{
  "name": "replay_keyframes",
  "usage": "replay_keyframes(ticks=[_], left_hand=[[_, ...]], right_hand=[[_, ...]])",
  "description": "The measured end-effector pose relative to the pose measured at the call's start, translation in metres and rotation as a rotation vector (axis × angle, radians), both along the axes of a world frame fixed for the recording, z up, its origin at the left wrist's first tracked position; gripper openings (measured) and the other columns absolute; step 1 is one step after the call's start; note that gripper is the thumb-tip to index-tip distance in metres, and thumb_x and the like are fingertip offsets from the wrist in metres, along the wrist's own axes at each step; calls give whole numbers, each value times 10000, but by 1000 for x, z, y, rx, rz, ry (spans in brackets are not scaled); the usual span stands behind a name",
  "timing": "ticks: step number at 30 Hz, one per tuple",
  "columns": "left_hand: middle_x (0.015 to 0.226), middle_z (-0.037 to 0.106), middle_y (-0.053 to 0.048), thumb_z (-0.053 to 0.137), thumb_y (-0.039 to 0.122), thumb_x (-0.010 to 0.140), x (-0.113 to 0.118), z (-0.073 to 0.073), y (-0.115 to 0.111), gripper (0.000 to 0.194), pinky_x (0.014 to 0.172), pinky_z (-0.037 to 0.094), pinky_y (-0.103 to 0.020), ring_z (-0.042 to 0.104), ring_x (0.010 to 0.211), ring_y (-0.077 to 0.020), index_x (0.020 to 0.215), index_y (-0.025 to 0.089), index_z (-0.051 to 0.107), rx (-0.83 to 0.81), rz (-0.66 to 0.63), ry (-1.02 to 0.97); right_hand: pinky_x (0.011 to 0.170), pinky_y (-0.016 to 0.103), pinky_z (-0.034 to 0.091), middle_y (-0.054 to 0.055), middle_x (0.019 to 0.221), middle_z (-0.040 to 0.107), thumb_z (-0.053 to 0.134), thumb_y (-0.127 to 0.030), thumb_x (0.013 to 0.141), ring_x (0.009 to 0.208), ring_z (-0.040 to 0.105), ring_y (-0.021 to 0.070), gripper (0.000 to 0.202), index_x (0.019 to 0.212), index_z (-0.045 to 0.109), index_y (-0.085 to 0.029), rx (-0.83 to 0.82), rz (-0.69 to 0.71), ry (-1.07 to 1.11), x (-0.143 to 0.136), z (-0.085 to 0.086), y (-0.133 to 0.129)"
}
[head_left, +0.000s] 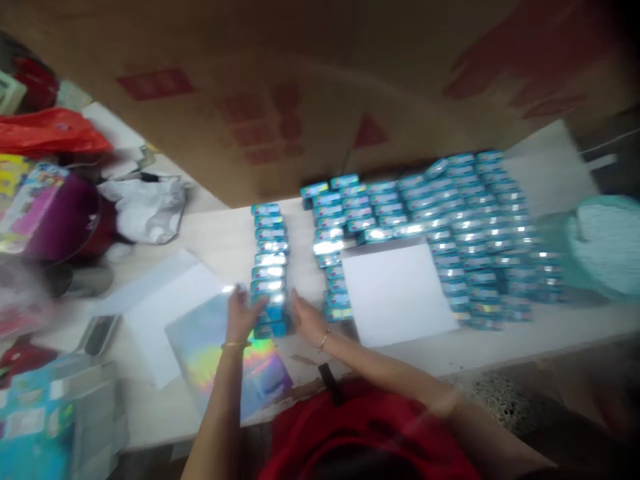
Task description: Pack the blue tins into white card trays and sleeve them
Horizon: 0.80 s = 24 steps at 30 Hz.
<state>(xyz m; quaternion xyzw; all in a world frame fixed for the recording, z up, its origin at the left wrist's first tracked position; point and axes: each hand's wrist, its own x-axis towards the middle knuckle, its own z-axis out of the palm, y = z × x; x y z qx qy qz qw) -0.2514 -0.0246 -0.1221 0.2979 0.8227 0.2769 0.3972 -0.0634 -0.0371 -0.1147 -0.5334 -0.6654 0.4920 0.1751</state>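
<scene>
A column of small shiny blue-green packs (270,260) stands on the white table, with its near end between my hands. My left hand (243,315) is at the left of that end, thumb and fingers apart, over the edge of a holographic sheet (200,340). On the right side my right hand (307,321) is beside the column; motion blurs its fingers. Many more rows of the same packs (470,233) spread over the table to the right. A white sheet (400,293) lies against and partly over them.
A large cardboard box (310,87) rises along the back. White papers (155,333) and a phone-like object (100,335) are at the left, near a white plastic bag (150,207). Blue cartons (35,420) sit at the lower left. A teal container (607,247) is at the right.
</scene>
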Motion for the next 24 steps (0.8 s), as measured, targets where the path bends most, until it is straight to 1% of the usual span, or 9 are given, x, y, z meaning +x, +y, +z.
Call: replay_keyframes(ticks=[3,5,7,10,13,15,18,21,24], left_hand=[[1182,555,-105,702,429,679,42,34,35,654,909,443,-377,521,1109,-250,1255,206,485,304,-83,194],[1102,614,-69,594,403,790,92,56,72,385,899,441,-337,561,1036,-213,1124,210,589,469,-254,149],[975,659,-53,502,366,856,150,70,114,250,867,447,-312,595,926,-189,971,204,654,568,-474,28],[893,655,-67,527,317,842,228,64,163,192,841,438,-337,594,880,-212,869,200,676,508,-851,26],[948,629,-99,683,308,717,276,41,171,192,851,395,-412,551,947,-284,881,209,669,322,-1142,237],[1018,606,-111,707,268,688,291,27,157,253,847,367,-426,518,990,-304,927,214,645,296,-1212,367],[1060,597,-112,588,212,789,297,16,131,151,831,336,-412,501,1004,-285,940,211,607,361,-1200,439],[934,629,-78,489,207,854,292,17,120,106,826,317,-395,533,921,-247,907,211,580,360,-1157,361],[845,635,-57,453,236,876,287,25,122,137,823,308,-379,544,852,-227,914,215,583,347,-1137,312]], right_hand=[[882,364,440,99,1074,574,314,-254,948,998,528,225,442,1384,376,-220,298,-128,-52,63,38,49],[956,406,388,111,1173,539,312,-276,955,1109,473,245,395,1316,460,-223,491,-295,-184,120,56,88],[976,436,358,135,1200,524,335,-294,949,1136,444,270,378,1263,511,-180,594,-411,-336,179,61,122],[913,414,398,134,1010,597,398,-272,920,1004,509,267,301,1090,612,-145,513,-311,-425,249,45,140],[837,362,444,95,956,597,441,-242,889,925,546,231,256,1080,599,-175,368,-177,-351,284,21,115],[803,350,457,100,1045,568,436,-238,888,917,551,217,323,1192,529,-180,319,-173,-308,292,10,93],[863,401,409,139,1173,512,396,-256,915,1038,500,253,377,1275,473,-176,372,-233,-399,296,7,82],[957,469,280,135,1187,525,366,-297,943,1141,409,295,339,1221,532,-198,459,-226,-511,301,12,98],[889,406,305,107,963,592,313,-302,962,979,462,255,330,991,621,-190,430,-79,-482,304,17,119]])
